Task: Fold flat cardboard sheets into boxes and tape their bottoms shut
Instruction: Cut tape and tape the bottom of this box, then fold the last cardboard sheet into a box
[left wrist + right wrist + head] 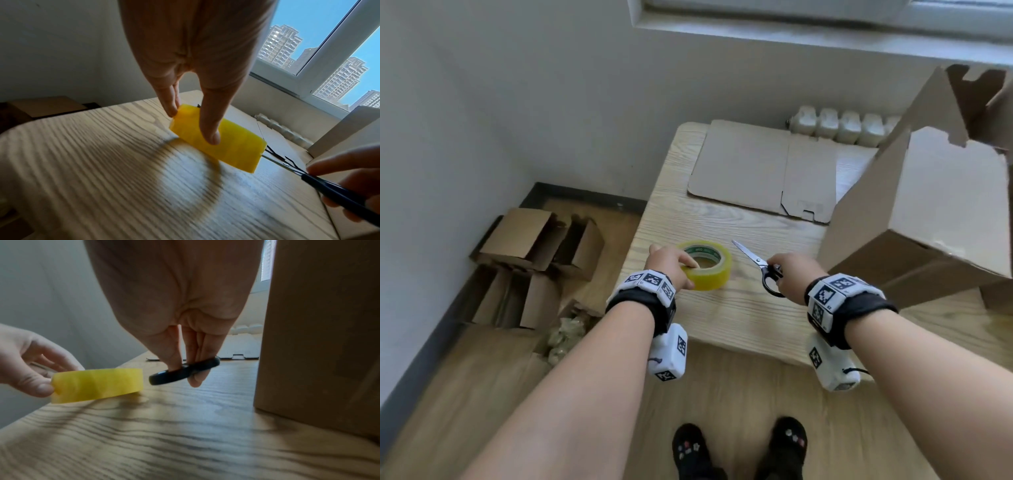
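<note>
My left hand (674, 263) grips a yellow tape roll (709, 265) near the table's front left, thumb (209, 126) on its outer face and fingers in its core; the roll (232, 146) tilts just above the wood (96, 384). My right hand (794, 274) pinches the black handles of the scissors (760, 265), blades pointing away to the left; the handle loop (185, 370) hangs a little above the table. A folded cardboard box (928, 219) stands at the right, flaps up. A flat cardboard sheet (763, 171) lies at the table's far side.
The light wooden table (722, 322) ends just before my wrists. Several folded boxes (534, 260) sit on the floor at the left, by the wall. A radiator (846, 128) and window sill (825, 31) are behind the table. My feet (739, 448) stand below.
</note>
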Available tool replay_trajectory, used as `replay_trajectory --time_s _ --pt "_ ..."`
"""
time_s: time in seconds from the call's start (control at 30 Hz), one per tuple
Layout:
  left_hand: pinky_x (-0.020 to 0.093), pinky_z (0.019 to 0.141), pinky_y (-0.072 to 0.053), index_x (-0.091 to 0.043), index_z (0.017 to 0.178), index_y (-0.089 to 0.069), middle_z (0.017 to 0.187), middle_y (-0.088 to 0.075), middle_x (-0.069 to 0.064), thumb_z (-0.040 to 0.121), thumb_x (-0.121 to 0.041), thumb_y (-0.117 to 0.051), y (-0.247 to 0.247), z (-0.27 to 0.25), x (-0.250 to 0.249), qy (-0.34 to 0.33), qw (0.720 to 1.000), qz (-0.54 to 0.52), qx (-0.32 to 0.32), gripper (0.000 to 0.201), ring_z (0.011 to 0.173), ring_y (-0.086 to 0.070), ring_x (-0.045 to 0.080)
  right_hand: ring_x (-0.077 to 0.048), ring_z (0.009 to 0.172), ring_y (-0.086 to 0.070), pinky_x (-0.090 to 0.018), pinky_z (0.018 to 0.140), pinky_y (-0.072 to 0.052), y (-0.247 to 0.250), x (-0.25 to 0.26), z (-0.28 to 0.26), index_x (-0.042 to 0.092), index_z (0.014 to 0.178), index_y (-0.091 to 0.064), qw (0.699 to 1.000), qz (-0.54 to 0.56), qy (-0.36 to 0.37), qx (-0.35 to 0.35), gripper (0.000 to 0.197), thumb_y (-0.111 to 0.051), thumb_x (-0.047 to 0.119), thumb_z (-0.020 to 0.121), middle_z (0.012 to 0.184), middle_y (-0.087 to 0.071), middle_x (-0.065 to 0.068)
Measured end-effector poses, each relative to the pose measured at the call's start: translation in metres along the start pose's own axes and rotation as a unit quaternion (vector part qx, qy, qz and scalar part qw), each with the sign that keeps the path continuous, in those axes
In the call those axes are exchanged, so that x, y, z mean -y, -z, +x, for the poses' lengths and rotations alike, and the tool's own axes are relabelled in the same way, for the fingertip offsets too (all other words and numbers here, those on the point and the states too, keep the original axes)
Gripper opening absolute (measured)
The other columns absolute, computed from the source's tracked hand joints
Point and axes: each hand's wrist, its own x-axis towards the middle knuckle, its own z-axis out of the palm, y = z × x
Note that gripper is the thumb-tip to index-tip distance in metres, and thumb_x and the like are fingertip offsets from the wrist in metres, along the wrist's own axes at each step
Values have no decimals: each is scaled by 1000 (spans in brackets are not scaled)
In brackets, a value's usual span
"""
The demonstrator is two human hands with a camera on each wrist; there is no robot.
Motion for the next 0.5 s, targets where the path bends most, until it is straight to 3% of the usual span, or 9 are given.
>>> replay_trajectory --time_s 0.13,0.23,0.37,0.43,0.5 --pt "21 92 -42 -24 94 -75 127 -35 5 65 -12 -88 -9 7 2 10 999 -26 -22 34 111 -54 24 -26 84 -57 -29 62 -41 -17 6 11 14 105 -63 1000 11 -8 6 21 -47 14 91 98 -65 -5" --pt "22 92 -42 -21 93 -73 127 -35 4 63 -15 -90 -15 7 2 17 999 -18 -20 35 110 -55 24 -27 92 -58 -30 67 -41 -23 10 12 15 110 -61 1000 2 -4 26 26 -47 10 89 105 -64 -6" --pt "22 88 -42 -21 92 -72 131 -33 3 66 -17 -88 -26 3 5 20 1000 1 -23 31 115 -54 22 -25 85 -56 -29 64 -39 -27 13 11 15 112 -60 999 -28 -6 40 23 -48 20 93 104 -65 -6" --pt "23 89 -42 -21 92 -73 134 -32 4 68 -17 -87 -30 0 5 21 1000 7 -21 28 120 -52 22 -27 90 -59 -30 67 -41 -29 14 12 13 111 -62 996 -55 -4 67 24 -47 18 93 104 -64 -6" --pt "23 88 -42 -23 93 -73 136 -31 4 69 -17 -86 -32 -2 4 24 999 11 -22 28 121 -52 23 -25 85 -56 -29 66 -40 -31 14 12 12 112 -62 993 -82 -5 88 26 -45 15 93 98 -61 -5"
